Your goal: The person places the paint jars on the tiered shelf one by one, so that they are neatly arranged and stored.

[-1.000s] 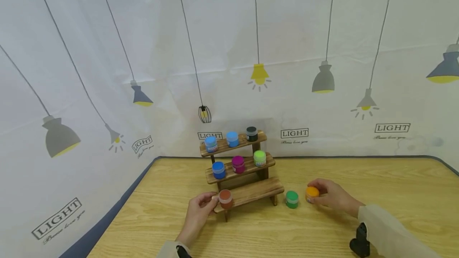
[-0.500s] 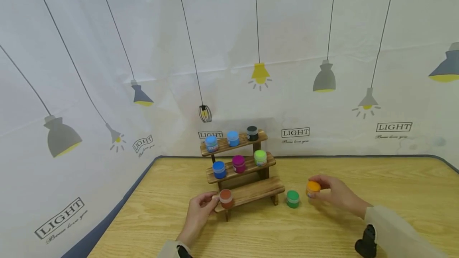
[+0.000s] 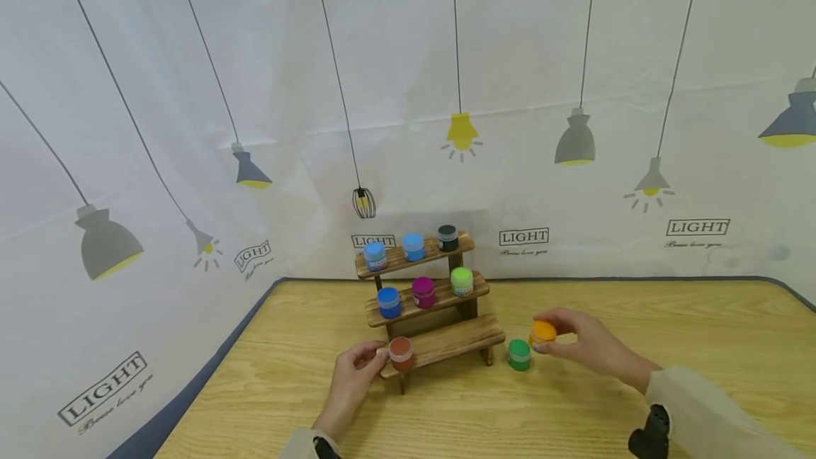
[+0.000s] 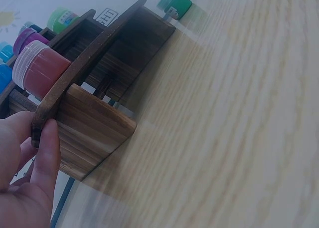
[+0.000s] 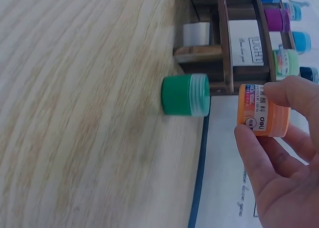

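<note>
My left hand (image 3: 355, 375) pinches the left end of the lowest shelf of a wooden three-tier stand (image 3: 449, 343). Right beside those fingertips, a brown-red paint jar (image 3: 401, 354) sits on that shelf. My right hand (image 3: 596, 346) holds an orange paint jar (image 5: 259, 111) between thumb and fingers, raised off the table in the right wrist view. Just left of it, a green paint jar (image 3: 519, 355) stands on the table by the stand's right end.
The middle shelf bears a blue jar (image 3: 389, 302), a purple jar (image 3: 423, 292) and a lime-green jar (image 3: 462, 282). Two light-blue jars and a black jar (image 3: 448, 238) stand on the top shelf. Behind the wooden table (image 3: 637, 317) hangs a lamp-printed cloth (image 3: 408, 91).
My right hand has lifted the orange jar from the table and carried it left, close to the green jar. The left hand keeps its place on the stand.
</note>
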